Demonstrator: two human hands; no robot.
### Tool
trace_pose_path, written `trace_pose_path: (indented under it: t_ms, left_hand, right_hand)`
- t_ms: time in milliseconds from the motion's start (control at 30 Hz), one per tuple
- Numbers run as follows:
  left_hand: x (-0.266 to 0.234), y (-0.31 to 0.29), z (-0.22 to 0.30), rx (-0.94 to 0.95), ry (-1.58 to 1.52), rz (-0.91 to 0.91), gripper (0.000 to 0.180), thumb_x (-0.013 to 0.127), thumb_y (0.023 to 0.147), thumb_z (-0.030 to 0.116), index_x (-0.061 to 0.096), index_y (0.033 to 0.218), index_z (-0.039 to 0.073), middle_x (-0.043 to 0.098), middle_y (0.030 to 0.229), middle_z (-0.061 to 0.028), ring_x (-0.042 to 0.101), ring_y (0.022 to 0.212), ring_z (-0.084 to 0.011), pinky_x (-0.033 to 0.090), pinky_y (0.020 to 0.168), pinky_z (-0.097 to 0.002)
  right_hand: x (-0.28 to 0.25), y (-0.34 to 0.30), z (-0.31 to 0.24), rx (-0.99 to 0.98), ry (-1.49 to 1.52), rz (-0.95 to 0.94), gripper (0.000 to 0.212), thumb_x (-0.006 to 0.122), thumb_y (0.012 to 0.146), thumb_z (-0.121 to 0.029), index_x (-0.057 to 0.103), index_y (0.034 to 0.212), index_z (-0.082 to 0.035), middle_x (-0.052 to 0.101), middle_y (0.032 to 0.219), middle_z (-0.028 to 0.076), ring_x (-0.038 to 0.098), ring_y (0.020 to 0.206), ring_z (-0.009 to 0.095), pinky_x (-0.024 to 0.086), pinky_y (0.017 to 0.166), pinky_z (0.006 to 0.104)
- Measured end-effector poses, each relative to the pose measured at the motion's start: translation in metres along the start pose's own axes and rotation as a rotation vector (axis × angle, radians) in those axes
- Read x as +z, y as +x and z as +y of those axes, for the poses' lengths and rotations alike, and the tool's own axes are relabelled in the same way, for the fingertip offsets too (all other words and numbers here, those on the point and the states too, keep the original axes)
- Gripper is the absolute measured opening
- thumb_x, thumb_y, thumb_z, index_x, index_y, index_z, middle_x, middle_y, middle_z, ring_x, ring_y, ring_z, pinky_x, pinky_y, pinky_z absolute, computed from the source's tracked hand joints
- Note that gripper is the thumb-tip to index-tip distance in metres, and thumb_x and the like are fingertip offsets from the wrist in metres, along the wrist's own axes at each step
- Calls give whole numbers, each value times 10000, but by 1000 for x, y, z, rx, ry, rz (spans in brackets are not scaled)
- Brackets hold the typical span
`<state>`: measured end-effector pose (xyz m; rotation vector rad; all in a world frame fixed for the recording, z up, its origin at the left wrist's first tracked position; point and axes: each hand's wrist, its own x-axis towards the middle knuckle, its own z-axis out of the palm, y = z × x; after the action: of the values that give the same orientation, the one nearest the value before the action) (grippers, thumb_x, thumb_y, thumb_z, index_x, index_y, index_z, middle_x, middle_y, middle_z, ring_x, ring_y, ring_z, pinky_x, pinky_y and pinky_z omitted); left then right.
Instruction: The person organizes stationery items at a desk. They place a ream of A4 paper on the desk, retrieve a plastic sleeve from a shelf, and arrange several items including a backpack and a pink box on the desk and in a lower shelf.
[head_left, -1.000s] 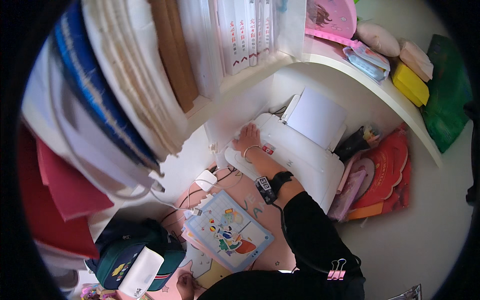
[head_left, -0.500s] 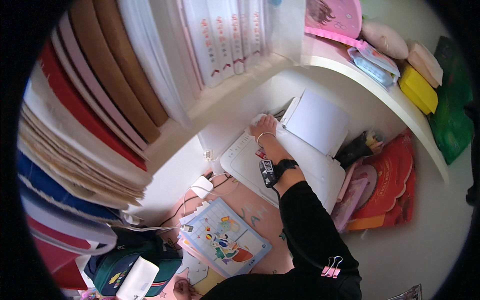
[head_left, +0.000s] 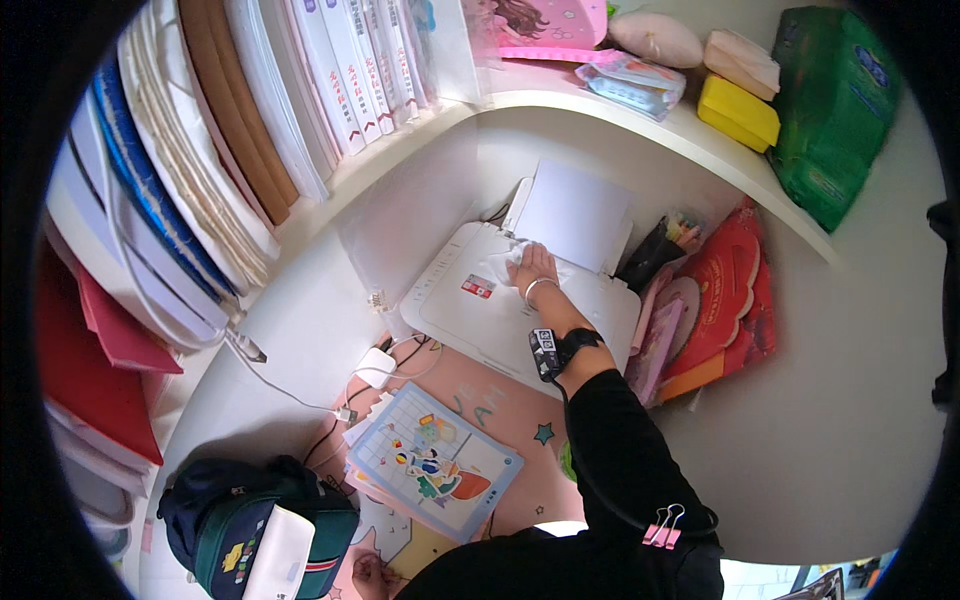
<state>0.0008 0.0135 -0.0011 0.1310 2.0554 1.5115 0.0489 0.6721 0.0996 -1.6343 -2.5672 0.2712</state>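
Observation:
My right hand [head_left: 533, 266] presses a crumpled white tissue [head_left: 508, 264] onto the top of a white printer [head_left: 480, 330], fingers extended and close together over it. A bracelet and a small black device [head_left: 545, 354] are on that wrist. Just left of the hand is a red and white sticker [head_left: 477, 287] on the lid. White paper [head_left: 577, 215] stands in the printer's rear feeder. At the lower edge, my left hand [head_left: 369, 576] rests on the pink desk mat, fingers curled; whether it holds anything is hidden. It is nearest to the stack of illustrated booklets [head_left: 435, 462].
A dark green backpack [head_left: 270, 540] stands at lower left. Cables and a white adapter [head_left: 377, 367] lie left of the printer. Shelves of books [head_left: 345, 80] curve overhead. Right of the printer are a black pen holder [head_left: 650, 250] and red paper decorations [head_left: 725, 300].
My right hand and the tissue have moved from beside the feeder's left end toward the middle of the printer's top. The view has shifted, showing more wall and backpack.

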Motion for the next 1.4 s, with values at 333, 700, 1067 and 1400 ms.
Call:
trace_pose_path:
  t_ms: [333,700,1067,1400]
  left_hand:
    - [7,-14,29,-52,-86,-74,130,519,871,147,538,921,28,493,622,-45,447,526,-118,368,472,-238]
    - [-1,-8,4,147,-36,-112,156,536,871,153,528,979,41,498,653,-51,477,548,-122,402,463,-243]
    - [-4,9,-20,-114,-171,2,103,528,868,117,525,951,56,503,651,-62,472,487,-128,386,397,-230]
    - [-10,18,-50,-68,-145,37,60,496,870,93,521,898,47,495,631,-55,455,485,-117,355,393,-222]
  right_hand:
    - [-7,-44,76,134,26,53,704,307,863,-483,201,1358,7,185,1429,143,121,1333,278,84,1082,377]
    - [-19,-72,61,550,41,-4,731,271,858,-469,112,1377,20,53,1457,163,0,1349,295,-13,1077,414]
    - [2,-32,-2,308,3,41,746,269,856,-500,133,1374,20,40,1450,193,-9,1345,328,-6,1067,457]
    - [10,-26,-87,93,-61,21,716,234,879,-492,134,1375,15,63,1449,188,33,1344,325,27,1068,464]
